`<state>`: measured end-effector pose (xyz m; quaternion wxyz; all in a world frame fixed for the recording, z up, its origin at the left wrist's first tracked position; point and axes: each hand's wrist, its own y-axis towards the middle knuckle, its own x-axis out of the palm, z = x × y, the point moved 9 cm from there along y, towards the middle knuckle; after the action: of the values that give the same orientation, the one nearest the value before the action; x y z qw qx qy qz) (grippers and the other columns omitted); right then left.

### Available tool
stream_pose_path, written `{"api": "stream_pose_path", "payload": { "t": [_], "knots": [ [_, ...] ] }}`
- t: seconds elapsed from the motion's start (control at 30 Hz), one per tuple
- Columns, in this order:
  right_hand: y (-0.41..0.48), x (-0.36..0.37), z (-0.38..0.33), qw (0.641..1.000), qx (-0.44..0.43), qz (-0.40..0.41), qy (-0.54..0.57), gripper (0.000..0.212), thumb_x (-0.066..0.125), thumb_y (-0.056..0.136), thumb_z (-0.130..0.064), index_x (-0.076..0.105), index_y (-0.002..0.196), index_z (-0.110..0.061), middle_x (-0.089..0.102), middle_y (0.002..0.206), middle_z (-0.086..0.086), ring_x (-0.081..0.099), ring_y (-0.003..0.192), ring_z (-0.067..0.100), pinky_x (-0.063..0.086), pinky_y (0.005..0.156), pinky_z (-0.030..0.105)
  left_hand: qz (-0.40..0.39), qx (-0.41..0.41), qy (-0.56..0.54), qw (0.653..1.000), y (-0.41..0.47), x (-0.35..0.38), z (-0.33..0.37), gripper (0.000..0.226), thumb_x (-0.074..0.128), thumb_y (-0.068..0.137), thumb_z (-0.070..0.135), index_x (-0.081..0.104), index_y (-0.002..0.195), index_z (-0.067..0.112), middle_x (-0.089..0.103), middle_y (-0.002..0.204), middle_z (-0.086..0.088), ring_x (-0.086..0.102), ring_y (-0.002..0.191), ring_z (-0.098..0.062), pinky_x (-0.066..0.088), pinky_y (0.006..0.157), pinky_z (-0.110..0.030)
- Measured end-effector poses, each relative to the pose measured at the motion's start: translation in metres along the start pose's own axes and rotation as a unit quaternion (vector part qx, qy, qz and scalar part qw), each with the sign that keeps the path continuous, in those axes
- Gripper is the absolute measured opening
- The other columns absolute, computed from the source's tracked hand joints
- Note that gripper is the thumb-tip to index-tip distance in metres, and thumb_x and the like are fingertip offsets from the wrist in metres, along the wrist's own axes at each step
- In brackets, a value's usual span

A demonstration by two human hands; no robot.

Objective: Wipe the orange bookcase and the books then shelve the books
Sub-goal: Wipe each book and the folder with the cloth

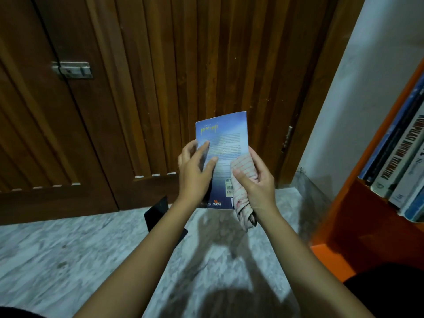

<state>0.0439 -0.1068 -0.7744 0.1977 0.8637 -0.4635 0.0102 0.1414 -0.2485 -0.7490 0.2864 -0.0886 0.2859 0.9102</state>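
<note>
A blue paperback book (pixel 226 138) is held upright in front of me, back cover toward me. My left hand (pixel 195 171) holds its left edge, fingers lying straight across the cover and thumb hidden behind. My right hand (pixel 254 182) grips a white cloth with red stripes (pixel 243 171) and presses it against the book's lower right part. The cloth's tail hangs below the hand. The orange bookcase (pixel 358 216) stands at the right, with several books (pixel 399 161) leaning on its shelf.
A dark wooden slatted door (pixel 160 76) with a metal latch (pixel 72 70) fills the background. A black bookend-like object (pixel 158 212) stands on the grey marble floor (pixel 68 260) behind my left forearm. A white wall (pixel 358 76) meets the bookcase.
</note>
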Motion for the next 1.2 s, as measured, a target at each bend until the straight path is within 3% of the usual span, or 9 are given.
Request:
{"api": "stream_pose_path", "payload": {
  "t": [0.13,0.23,0.3,0.53,0.63,0.77,0.9,1.03,1.2],
  "knots": [
    [-0.01,0.013,-0.004,0.997,-0.039,-0.02,-0.065,0.058,0.066,0.084,-0.001,0.045,0.131,-0.028,0.058,0.125,-0.011,0.056,0.116,0.001,0.048,0.09,0.016,-0.052,0.015,0.04,0.998,0.0,0.015,0.027,0.054,0.041,0.096,0.046,0.026,0.146,0.034,0.042,0.14,-0.003,0.042,0.127,-0.019,0.041,0.101,-0.043],
    [-0.02,0.018,-0.004,0.981,-0.087,-0.026,-0.174,0.063,0.068,0.082,-0.002,0.043,0.133,-0.031,0.05,0.129,-0.022,0.046,0.121,-0.01,0.038,0.096,0.008,-0.074,0.002,0.077,0.994,0.006,0.015,0.035,0.061,0.028,0.096,0.056,0.0,0.148,0.04,0.061,0.099,-0.007,0.061,0.089,-0.02,0.049,0.076,-0.035],
    [-0.028,0.024,-0.003,0.964,-0.121,-0.033,-0.237,0.065,0.068,0.082,-0.005,0.042,0.135,-0.033,0.048,0.127,-0.027,0.045,0.12,-0.012,0.038,0.095,0.008,-0.063,-0.009,0.08,0.995,0.006,0.01,0.036,0.066,0.03,0.095,0.055,-0.006,0.148,0.037,0.057,0.076,-0.001,0.059,0.068,-0.012,0.047,0.063,-0.026],
    [-0.044,0.048,-0.012,0.892,-0.246,0.003,-0.38,0.063,0.061,0.082,-0.015,0.04,0.14,-0.03,0.062,0.113,-0.005,0.058,0.099,0.015,0.054,0.073,0.036,0.03,-0.002,0.05,0.998,0.009,-0.016,0.038,0.055,0.03,0.102,0.027,0.008,0.15,0.011,0.051,0.061,0.0,0.051,0.053,-0.011,0.037,0.045,-0.018],
    [-0.039,0.057,-0.021,0.881,-0.269,0.003,-0.389,0.055,0.055,0.086,-0.023,0.041,0.14,-0.029,0.056,0.127,0.001,0.052,0.108,0.021,0.05,0.084,0.039,0.097,0.02,0.005,0.995,0.012,-0.032,0.046,0.049,0.031,0.102,0.018,0.016,0.147,0.005,0.044,0.054,0.002,0.043,0.045,-0.007,0.032,0.04,-0.017],
    [-0.033,0.048,-0.03,0.925,-0.275,0.017,-0.26,0.038,0.055,0.091,-0.018,0.054,0.129,-0.013,0.048,0.121,0.008,0.048,0.116,0.018,0.04,0.102,0.025,0.145,0.061,-0.078,0.984,0.014,-0.049,0.057,0.046,0.031,0.102,0.012,0.019,0.146,0.009,0.033,0.049,0.005,0.035,0.037,-0.005,0.024,0.039,-0.015],
    [-0.019,0.019,-0.037,0.941,-0.23,0.137,-0.209,0.034,0.06,0.087,-0.008,0.061,0.12,-0.006,0.043,0.109,0.007,0.049,0.102,0.012,0.036,0.092,0.006,0.162,0.081,-0.139,0.974,0.012,-0.054,0.057,0.042,0.032,0.102,0.013,0.029,0.144,0.013,0.036,0.048,0.012,0.033,0.04,-0.004,0.024,0.045,-0.018],
    [-0.003,0.042,-0.078,0.923,-0.292,0.112,-0.225,0.025,0.07,0.082,-0.013,0.07,0.106,-0.006,0.05,0.108,0.006,0.051,0.104,0.003,0.041,0.087,0.008,0.121,0.07,-0.187,0.972,0.007,-0.034,0.055,0.034,0.033,0.102,0.013,0.038,0.136,0.013,0.054,0.064,0.037,0.048,0.056,0.007,0.038,0.06,-0.016],
    [0.007,0.073,-0.123,0.875,-0.374,0.052,-0.303,0.016,0.071,0.082,-0.021,0.073,0.098,-0.018,0.058,0.1,0.004,0.057,0.093,0.012,0.048,0.069,0.019,0.068,0.042,-0.28,0.957,0.006,-0.023,0.055,0.032,0.034,0.102,0.011,0.042,0.132,0.004,0.059,0.121,0.003,0.058,0.109,-0.008,0.049,0.089,-0.026]
  ]
}}
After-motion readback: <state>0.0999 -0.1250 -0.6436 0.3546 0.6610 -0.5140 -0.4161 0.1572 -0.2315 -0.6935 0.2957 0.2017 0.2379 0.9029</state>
